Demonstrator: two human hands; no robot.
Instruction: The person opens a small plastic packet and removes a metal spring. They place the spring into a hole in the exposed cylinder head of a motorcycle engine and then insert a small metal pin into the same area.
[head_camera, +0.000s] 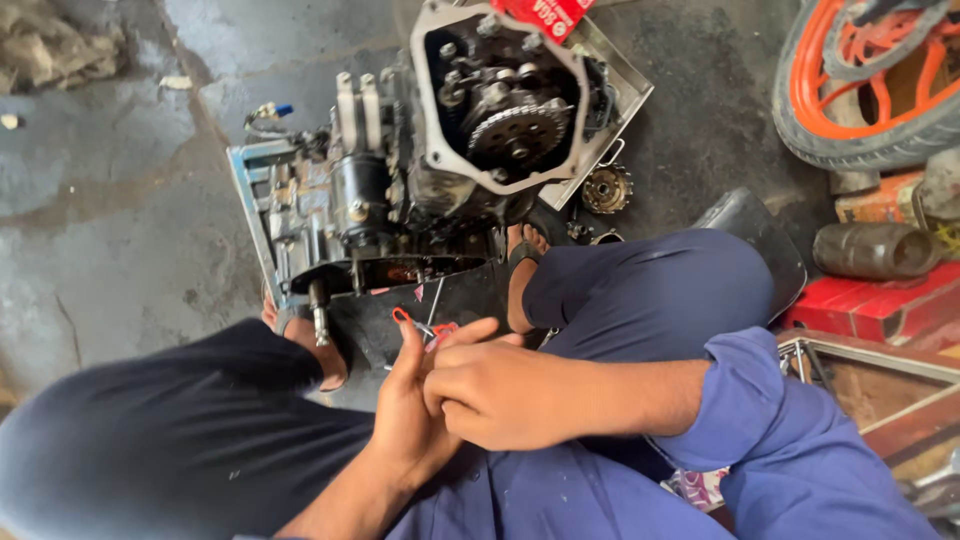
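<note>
- Both hands sit lowest in the view, closest to the camera, pressed together above the lap of a person seated on the floor in dark blue clothing.
- Furthest left of the pair, the left hand (408, 412) rises with fingers pointing up, closed narrowly around a small red-handled tool (425, 327) whose red loops and thin metal end poke out just above the fingertips.
- Touching it on the right, the right hand (497, 392) is curled into a loose fist, thumb and forefinger pinched at the same tool; exactly how much of the tool it grips cannot be told.
- Directly above the hands, near but apart from them, a stripped motorcycle engine (420, 170) rests on a metal tray (246, 190) on the grey concrete floor (110, 200); its side cover is off and a toothed gear (515, 132) shows inside.
- Just right of the engine, a small loose sprocket (606, 188) lies on the floor.
- Sandalled feet flank the engine's lower edge.
- Far right, well apart from the hands, lie an orange-spoked wheel (870, 90), a dark cylinder (872, 250) and a red box (880, 305).
</note>
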